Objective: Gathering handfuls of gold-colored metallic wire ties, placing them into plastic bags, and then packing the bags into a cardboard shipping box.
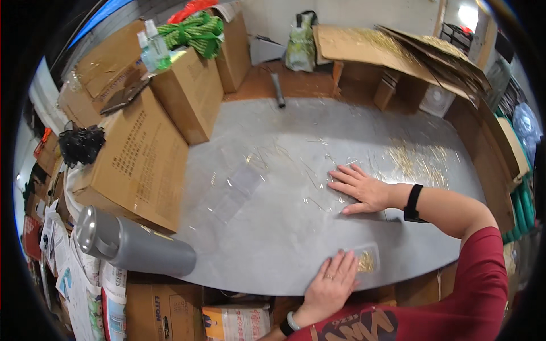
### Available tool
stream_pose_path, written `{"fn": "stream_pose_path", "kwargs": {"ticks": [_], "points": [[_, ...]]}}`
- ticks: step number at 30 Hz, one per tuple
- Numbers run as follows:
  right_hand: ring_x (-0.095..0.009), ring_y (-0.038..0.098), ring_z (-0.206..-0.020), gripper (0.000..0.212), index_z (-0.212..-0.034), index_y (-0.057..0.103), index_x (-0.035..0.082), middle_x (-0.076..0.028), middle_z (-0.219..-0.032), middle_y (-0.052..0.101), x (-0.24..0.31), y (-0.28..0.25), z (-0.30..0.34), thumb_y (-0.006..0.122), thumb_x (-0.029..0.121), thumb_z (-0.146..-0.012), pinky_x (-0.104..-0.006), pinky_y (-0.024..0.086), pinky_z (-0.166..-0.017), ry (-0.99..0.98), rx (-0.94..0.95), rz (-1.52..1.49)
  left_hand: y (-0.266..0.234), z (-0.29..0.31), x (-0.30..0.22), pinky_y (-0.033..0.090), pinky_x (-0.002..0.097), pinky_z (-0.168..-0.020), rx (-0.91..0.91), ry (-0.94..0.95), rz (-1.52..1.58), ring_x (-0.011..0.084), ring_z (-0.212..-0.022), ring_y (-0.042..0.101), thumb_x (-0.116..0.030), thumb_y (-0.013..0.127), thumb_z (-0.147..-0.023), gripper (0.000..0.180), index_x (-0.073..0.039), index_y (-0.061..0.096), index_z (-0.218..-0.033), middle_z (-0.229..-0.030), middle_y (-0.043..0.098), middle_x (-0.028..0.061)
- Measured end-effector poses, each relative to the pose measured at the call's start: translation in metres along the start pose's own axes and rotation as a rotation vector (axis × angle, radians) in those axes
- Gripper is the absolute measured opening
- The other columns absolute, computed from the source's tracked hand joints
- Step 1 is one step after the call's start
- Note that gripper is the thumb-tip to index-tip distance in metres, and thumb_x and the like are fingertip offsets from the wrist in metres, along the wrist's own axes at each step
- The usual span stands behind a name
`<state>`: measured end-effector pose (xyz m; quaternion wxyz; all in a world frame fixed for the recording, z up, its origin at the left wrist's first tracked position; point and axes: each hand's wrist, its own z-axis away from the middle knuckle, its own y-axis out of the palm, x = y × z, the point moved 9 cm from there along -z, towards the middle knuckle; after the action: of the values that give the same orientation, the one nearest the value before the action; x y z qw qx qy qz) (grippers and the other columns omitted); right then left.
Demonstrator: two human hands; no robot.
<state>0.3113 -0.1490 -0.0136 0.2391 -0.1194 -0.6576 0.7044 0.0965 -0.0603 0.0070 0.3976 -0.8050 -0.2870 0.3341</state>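
My right hand [364, 190] lies flat on the grey tabletop [273, 221], fingers stretched and spread, holding nothing that I can see. Thin gold-coloured wire pieces [310, 170] are scattered beside its fingertips. Beyond it, a larger spread of gold pieces [418, 162] covers the right part of the table. Near the front edge, my left hand [333, 281] has its fingers extended beside a small clear plastic tray [372, 249]; whether the fingertips touch it, I cannot tell. A little heap of short gold pieces [365, 262] sits in that tray.
Clear plastic pieces [244, 181] lie left of centre. A grey bottle [142, 244] leans in at the front left, below cardboard boxes [142, 162]. At the back are a dark tube [277, 91] and a cardboard shelf [364, 48] with gold pieces on top.
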Motion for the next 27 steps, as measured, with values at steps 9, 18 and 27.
{"fn": "stream_pose_path", "kwargs": {"ticks": [9,18,27], "points": [[-0.044,0.022,-0.151,0.075,-0.154,0.039,0.014,-0.017,-0.163,0.03,0.077,0.014,0.134,0.049,0.063,-0.098,-0.0624,0.016,-0.121,0.313,-0.085,-0.001,-0.01,0.0,0.001,0.046,0.0467,-0.109,0.003,-0.037,0.111,0.0397,-0.136,0.049,-0.002,0.063,-0.088,0.045,0.0,0.06,-0.133,-0.145,0.054,0.0182],[-0.046,0.029,-0.146,0.058,-0.144,0.05,0.014,-0.021,-0.153,0.039,0.106,0.001,0.154,0.052,0.051,-0.1,-0.0612,0.021,-0.12,0.563,-0.356,0.089,-0.037,-0.001,0.047,0.042,0.0488,-0.111,0.041,-0.256,-0.181,0.0442,-0.138,0.044,0.0,0.061,-0.092,0.049,-0.002,0.055,-0.14,-0.154,0.041,0.0227],[-0.041,0.046,-0.131,0.04,-0.128,0.059,0.01,-0.018,-0.135,0.052,0.1,0.002,0.156,0.068,0.02,-0.091,-0.049,0.038,-0.111,0.447,-0.577,-0.096,-0.018,-0.002,-0.008,0.043,0.0486,-0.103,0.007,-0.103,0.141,0.0393,-0.121,0.052,-0.008,0.078,-0.081,0.045,0.001,0.065,-0.124,-0.132,0.059,0.0183]]}}
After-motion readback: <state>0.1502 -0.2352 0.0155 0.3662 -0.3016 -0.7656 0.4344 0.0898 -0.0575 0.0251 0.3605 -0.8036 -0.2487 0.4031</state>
